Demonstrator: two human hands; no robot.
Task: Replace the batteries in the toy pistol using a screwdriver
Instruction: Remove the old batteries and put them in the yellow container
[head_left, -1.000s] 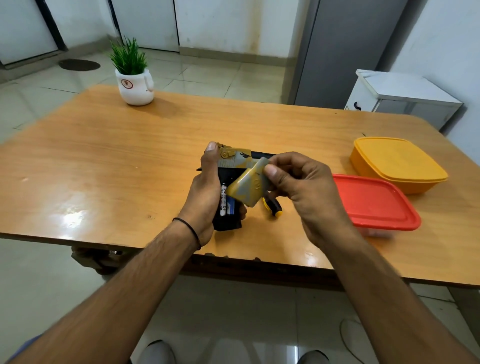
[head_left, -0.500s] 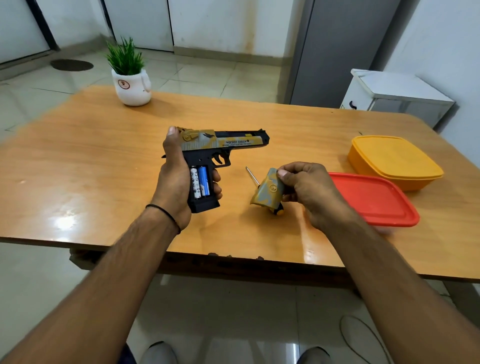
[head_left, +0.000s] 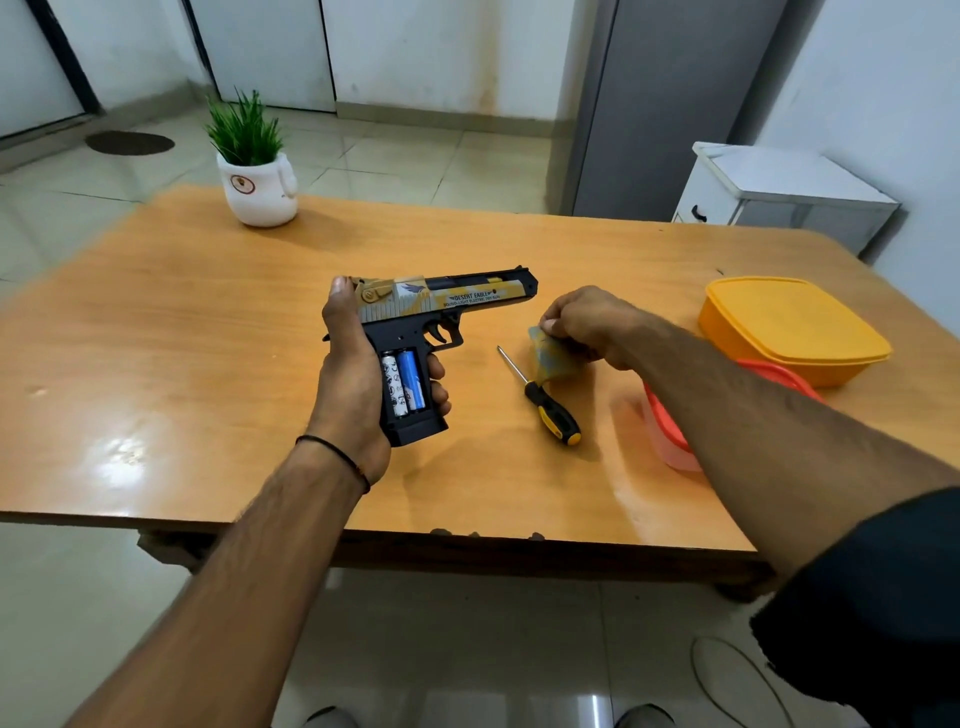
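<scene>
Wide glossy orange-brown wooden table (head_left: 208, 332) across mid-frame. At right, yellow lidded plastic box (head_left: 789, 327) behind red-lidded plastic tub (head_left: 670, 441). Centre: left hand (head_left: 358, 374) clenched round black-and-gold toy pistol (head_left: 441, 306), grip open, white and blue batteries (head_left: 404, 383) exposed. Right hand (head_left: 592, 325) pinching camouflage battery cover (head_left: 550, 358) against table. Just beside, black-and-yellow-handled screwdriver (head_left: 543, 402) lying flat.

The plastic toy pistol (head_left: 441, 306) has a slide mottled in gold, tan and grey with a dark bird emblem and dark lettering, over a black frame and grip. In the open grip sit two cylindrical batteries (head_left: 404, 383), one white with black marks, one blue with a white streak. The loose grip cover panel (head_left: 551, 358) shows the same gold-grey mottling. The small screwdriver (head_left: 545, 402) has a silver shaft and a black-and-yellow handle. The glossy wooden table (head_left: 208, 332) is orange-brown.
</scene>
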